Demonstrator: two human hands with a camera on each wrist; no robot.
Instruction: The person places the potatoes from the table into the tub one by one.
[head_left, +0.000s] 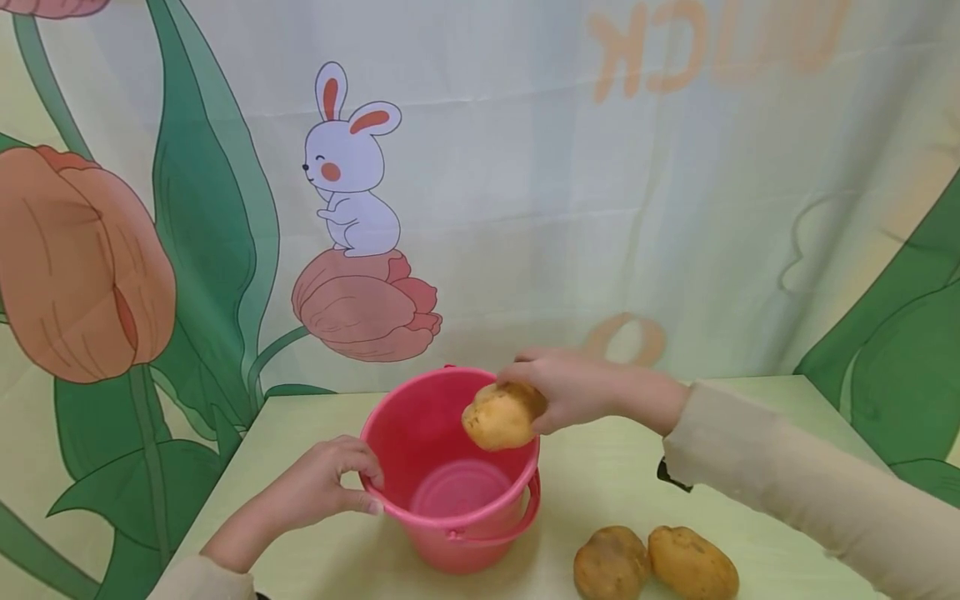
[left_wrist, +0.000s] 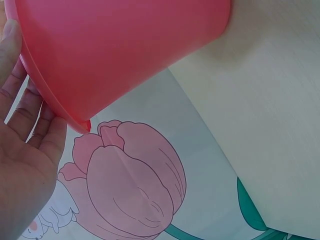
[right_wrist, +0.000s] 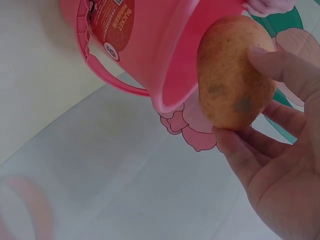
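Printed tulips and a rabbit back the pale green counter [head_left: 615, 483]. On it stands a pink bucket [head_left: 450, 508], its rim pinched by the left hand [head_left: 322, 483]. Right hand [head_left: 570, 387] fingers grip a potato [head_left: 501, 415] over the bucket's mouth; two potatoes [head_left: 656, 564] lie nearby.

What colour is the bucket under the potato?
The bucket is pink-red, clearest in the head view.

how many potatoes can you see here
3. One potato is held in the right hand over the pink bucket; two potatoes lie side by side on the table right of it. The bucket looks empty.
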